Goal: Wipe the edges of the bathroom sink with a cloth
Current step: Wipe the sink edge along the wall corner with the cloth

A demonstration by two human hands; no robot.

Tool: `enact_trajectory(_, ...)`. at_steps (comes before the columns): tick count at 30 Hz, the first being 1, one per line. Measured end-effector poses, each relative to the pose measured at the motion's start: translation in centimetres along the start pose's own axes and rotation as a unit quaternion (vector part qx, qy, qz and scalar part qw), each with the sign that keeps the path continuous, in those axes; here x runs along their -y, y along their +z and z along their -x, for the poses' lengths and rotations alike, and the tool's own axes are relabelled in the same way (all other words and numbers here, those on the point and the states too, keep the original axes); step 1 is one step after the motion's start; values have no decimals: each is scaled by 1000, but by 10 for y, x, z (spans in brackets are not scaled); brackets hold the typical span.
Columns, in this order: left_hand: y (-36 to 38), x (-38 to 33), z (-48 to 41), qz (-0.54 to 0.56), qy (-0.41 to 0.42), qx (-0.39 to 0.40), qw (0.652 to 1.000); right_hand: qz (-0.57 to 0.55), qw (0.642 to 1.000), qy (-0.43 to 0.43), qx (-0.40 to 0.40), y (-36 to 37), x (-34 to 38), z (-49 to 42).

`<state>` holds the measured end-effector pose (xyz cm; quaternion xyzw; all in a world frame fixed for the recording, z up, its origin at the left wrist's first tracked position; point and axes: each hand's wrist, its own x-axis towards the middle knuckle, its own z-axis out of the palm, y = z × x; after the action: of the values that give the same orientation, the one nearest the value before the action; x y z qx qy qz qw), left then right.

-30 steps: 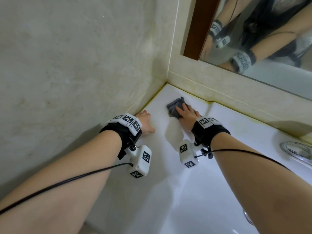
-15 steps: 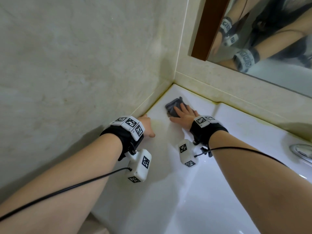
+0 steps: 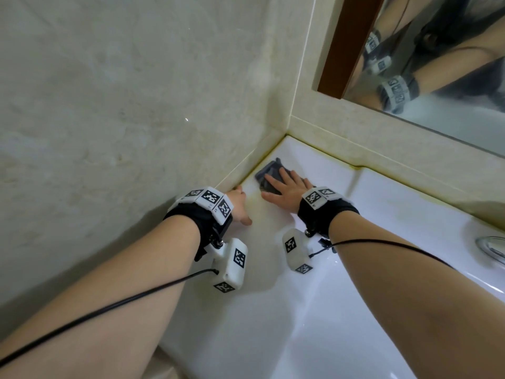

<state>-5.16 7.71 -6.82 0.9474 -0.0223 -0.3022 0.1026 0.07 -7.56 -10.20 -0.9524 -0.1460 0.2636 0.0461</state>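
A small dark grey cloth (image 3: 269,172) lies on the white sink's (image 3: 396,203) flat rim, in the back left corner where the two tiled walls meet. My right hand (image 3: 287,191) presses flat on the cloth with its fingers spread, covering its near part. My left hand (image 3: 240,205) rests on the left edge of the rim against the side wall, holding nothing; its fingers are mostly hidden behind the wrist band. Yellowish stains run along the seam between rim and wall.
A marbled wall (image 3: 123,105) closes the left side. A wood-framed mirror (image 3: 426,58) hangs above the back ledge. The chrome tap base (image 3: 492,248) shows at the far right. The basin drops away toward the bottom right.
My right hand has slid the cloth further left along the back rim into the corner. The left hand has stayed put on the side edge. The view has shifted slightly.
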Motion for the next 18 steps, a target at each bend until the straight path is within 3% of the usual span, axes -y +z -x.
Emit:
enact_trajectory(5, 5, 0, -4, 9, -8, 1, 1000, -10, 999, 45, 4, -4, -10, -3)
enact_trajectory(13, 3, 0, -5, 42, -28, 2, 999, 16, 1000, -16, 18, 5, 30, -3)
enact_trajectory(18, 5, 1, -2, 9, -8, 6, 1000, 5, 999, 1, 34, -10, -1, 2)
